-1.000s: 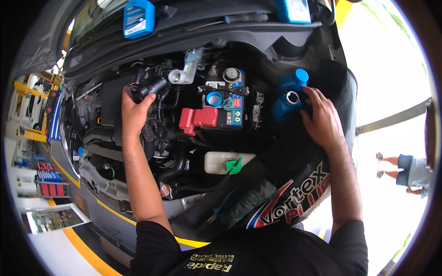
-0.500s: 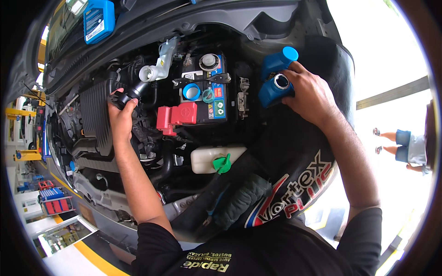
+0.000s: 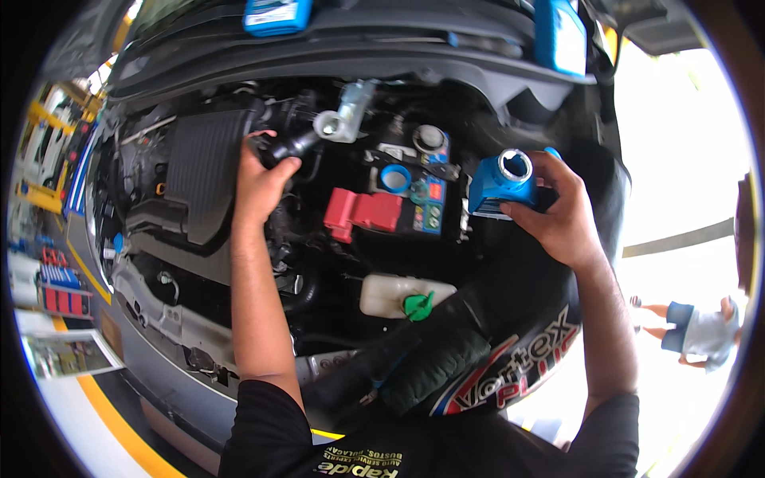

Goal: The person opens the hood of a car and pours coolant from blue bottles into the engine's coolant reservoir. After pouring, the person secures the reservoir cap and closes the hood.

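My left hand (image 3: 267,179) is closed round a short black cylindrical tube (image 3: 293,146) above the engine. The tube's end lies against or very near the round mouth of a translucent elbow-shaped piece (image 3: 331,126); I cannot tell whether they join. My right hand (image 3: 562,211) grips a blue plastic bottle (image 3: 498,191) from its right side. That bottle is uncapped, its round white-rimmed neck tilted toward me, right of the car battery (image 3: 430,215). A blue cap (image 3: 394,179) rests on the battery, left of a grey round cap (image 3: 430,139).
A red terminal cover (image 3: 362,213) sits at the battery's near left. Nearer lies a whitish reservoir (image 3: 390,296) with a green cap (image 3: 417,307). Blue bottles stand at the far edge, left (image 3: 276,16) and right (image 3: 562,40). A black fender cover (image 3: 526,319) drapes the right side.
The view has shifted, so the engine bay appears farther right. My right hand has lifted the blue bottle off the fender cover and tilted its neck. My left hand keeps hold of the black tube.
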The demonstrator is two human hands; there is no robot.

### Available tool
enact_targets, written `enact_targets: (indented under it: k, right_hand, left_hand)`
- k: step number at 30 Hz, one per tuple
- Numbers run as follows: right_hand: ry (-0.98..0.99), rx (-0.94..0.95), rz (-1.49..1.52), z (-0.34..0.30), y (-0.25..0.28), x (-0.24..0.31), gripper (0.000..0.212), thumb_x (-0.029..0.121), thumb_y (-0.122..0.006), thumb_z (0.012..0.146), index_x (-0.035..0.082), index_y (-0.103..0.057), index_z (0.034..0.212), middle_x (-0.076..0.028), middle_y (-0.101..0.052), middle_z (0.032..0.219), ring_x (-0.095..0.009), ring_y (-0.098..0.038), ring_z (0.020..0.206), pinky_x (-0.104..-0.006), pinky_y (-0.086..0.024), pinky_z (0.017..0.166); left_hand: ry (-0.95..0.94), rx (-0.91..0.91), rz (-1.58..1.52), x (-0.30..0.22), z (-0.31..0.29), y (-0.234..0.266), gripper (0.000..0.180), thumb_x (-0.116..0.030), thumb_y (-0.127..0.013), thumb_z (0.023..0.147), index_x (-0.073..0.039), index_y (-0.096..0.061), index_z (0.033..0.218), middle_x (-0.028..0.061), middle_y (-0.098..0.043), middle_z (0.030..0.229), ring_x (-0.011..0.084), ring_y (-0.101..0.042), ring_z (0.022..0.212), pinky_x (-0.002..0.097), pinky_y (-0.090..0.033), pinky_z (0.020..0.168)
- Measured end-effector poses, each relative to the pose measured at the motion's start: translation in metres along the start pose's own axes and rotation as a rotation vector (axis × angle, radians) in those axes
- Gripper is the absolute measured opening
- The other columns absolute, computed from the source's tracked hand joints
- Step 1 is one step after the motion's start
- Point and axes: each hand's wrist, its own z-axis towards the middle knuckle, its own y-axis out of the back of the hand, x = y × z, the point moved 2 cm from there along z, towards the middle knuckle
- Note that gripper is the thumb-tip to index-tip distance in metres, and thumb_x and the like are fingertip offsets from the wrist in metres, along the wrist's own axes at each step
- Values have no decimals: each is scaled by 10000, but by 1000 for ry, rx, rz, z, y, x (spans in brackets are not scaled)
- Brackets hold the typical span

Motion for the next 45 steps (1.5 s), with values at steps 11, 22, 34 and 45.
enact_targets:
  k: [11, 22, 34, 45]
  right_hand:
    - [288, -149, -87, 97, -78, 46, 607, 119, -897, 805, 52, -696, 1374, -162, -722, 1227, -355, -715, 1124, -426, -575, 958]
    - [132, -14, 321, 109, -102, 29, 616, 158, -852, 967, 47, -541, 1487, -115, -640, 1332, -232, -647, 1208, -380, -552, 1016]
    - [59, 77, 439, 61, -21, 3, 522, 167, -787, 1040, 48, -495, 1456, -109, -640, 1333, -172, -602, 1249, -363, -505, 1083]
    - [196, 65, 270, 40, 15, 0, 552, 263, -831, 1002, 77, -553, 1441, -57, -644, 1284, -163, -610, 1155, -343, -520, 977]
  left_hand:
    - [-42, -19, 128, -27, -5, 5, 576, -132, -821, 759, -8, -537, 1245, 146, -716, 1017, 274, -747, 929, 410, -601, 845]
    - [73, 62, 183, -22, -2, -4, 671, -180, -837, 746, 10, -515, 1303, 222, -748, 1125, 411, -749, 1086, 476, -588, 954]
    - [116, 370, 480, -87, -17, 3, 656, -99, -975, 674, -48, -595, 1206, 131, -706, 880, 282, -735, 836, 442, -585, 782]
    - [-211, 15, 517, -48, 64, 2, 605, -136, -935, 776, 31, -680, 1298, 195, -734, 1221, 333, -738, 1113, 412, -559, 1011]
